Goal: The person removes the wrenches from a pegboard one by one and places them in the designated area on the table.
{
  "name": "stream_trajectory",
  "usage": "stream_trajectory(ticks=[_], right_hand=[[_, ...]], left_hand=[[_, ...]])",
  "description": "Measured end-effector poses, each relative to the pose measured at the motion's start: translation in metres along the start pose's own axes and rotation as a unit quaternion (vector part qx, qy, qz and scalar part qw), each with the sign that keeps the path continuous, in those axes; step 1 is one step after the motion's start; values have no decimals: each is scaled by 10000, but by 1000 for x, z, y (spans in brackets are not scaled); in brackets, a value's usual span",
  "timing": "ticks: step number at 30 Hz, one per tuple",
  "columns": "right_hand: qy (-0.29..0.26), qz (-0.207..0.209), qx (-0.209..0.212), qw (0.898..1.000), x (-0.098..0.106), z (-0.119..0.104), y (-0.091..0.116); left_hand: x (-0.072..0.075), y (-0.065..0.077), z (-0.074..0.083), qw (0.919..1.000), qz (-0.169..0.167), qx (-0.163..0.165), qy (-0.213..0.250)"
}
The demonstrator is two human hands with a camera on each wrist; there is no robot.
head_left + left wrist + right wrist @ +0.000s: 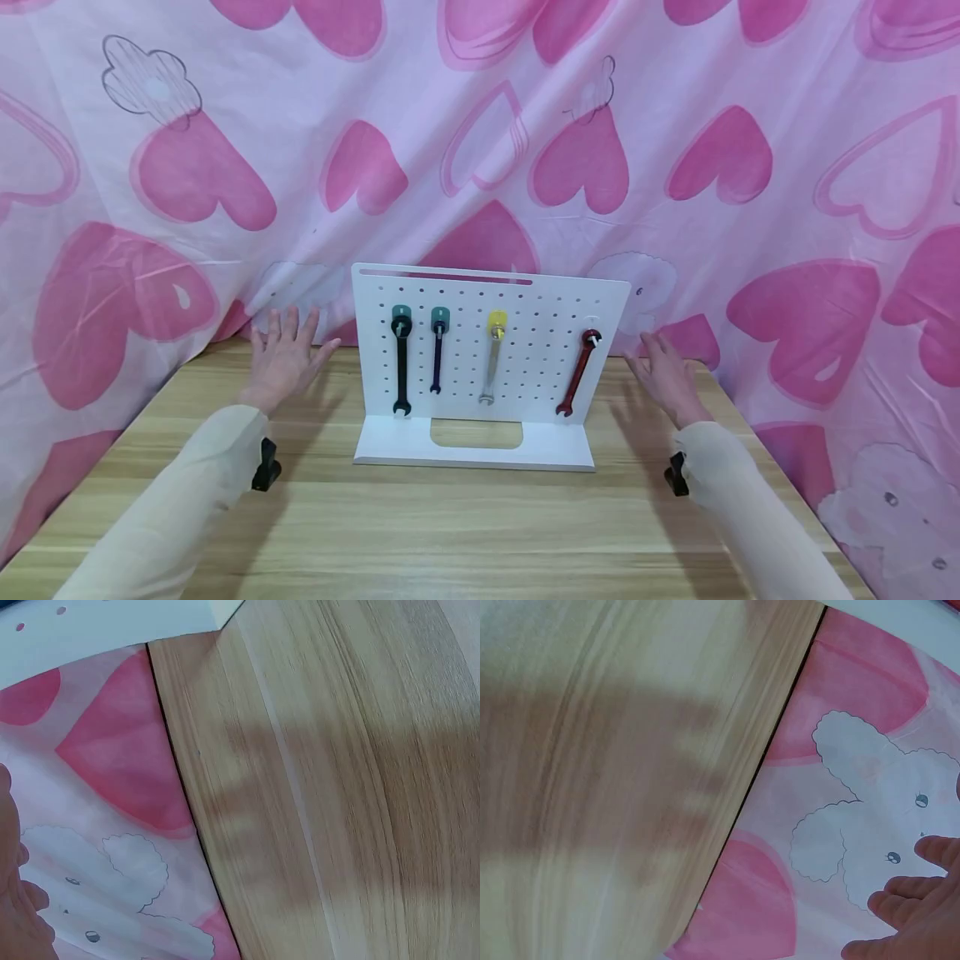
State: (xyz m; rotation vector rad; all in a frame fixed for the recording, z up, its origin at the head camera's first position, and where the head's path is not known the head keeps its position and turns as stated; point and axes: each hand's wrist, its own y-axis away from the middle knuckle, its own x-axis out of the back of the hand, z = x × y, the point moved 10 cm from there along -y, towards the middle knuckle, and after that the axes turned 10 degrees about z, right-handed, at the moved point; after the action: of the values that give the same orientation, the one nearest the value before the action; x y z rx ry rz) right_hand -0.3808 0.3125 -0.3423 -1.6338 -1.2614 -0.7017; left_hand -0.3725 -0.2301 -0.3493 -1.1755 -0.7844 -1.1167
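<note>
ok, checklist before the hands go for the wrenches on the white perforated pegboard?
1. Left hand free: ok, fingers spread, holding nothing.
2. Right hand free: ok, holding nothing.
3. White perforated pegboard standing on the wood-grain table: ok.
4. Long black wrench, short dark-blue wrench, silver wrench, red wrench hung: ok.
5. Hands at a wrench: not ok, both beside the board.
6. Size markings: cannot tell, none legible.

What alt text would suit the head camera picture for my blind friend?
A black combination wrench, dark blue one, silver one and red one hang on a white pegboard on a wooden table. A person's left hand and right hand reach out on either side, with pink heart-patterned cloth behind.
</note>
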Motion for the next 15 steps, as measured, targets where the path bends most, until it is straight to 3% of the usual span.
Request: stream_trajectory(ticks=[6,9,12,15], right_hand=[[-462,569,188,9971,9,-3,9],[-785,783,108,9938,11,-2,14],[-1098,984,-28,9891,12,-1,19],[-1426,1217,-104,9822,13,-3,24]], left_hand=[[0,1,4,9994,192,-75,268],[1,4,7,9968,398,-63,692],[1,7,10,9895,507,5,1357],[-1,13,15,9768,538,117,2067]])
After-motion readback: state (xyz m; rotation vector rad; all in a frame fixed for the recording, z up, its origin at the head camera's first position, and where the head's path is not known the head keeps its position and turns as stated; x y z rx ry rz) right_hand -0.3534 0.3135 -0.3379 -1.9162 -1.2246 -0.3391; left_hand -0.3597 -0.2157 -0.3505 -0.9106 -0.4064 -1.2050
